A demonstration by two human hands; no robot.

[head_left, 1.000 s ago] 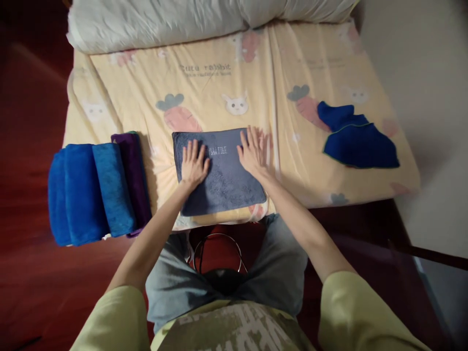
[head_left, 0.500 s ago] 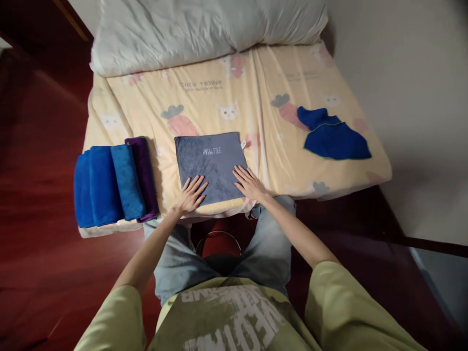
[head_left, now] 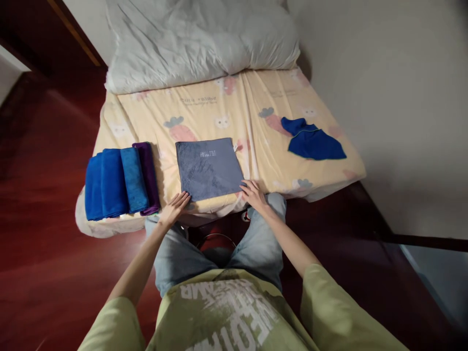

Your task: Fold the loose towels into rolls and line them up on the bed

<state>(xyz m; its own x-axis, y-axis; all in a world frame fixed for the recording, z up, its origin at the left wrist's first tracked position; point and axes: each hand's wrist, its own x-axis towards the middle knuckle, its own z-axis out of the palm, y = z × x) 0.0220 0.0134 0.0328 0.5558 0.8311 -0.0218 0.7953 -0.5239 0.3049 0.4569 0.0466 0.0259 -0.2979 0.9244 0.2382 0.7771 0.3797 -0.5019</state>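
A grey towel (head_left: 210, 170) lies flat on the bed before me, with pale lettering near its far edge and a small white tag on its right side. The fingers of my left hand (head_left: 174, 208) are stretched out and touch the towel's near left corner. At the near right corner, the fingertips of my right hand (head_left: 254, 196) rest on the edge, slightly apart. Whether either thumb is under the cloth I cannot tell.
Folded blue towels (head_left: 111, 183), a teal-blue one (head_left: 134, 180) and a purple one (head_left: 149, 178) stand in a row at left. A crumpled dark blue cloth (head_left: 316, 144) lies at right. A white quilt (head_left: 201, 44) covers the far end of the patterned bed sheet (head_left: 219, 107).
Both hands have slid back toward me, from lying flat on the grey towel to its near corners. The towel still lies flat. My view has shifted slightly.
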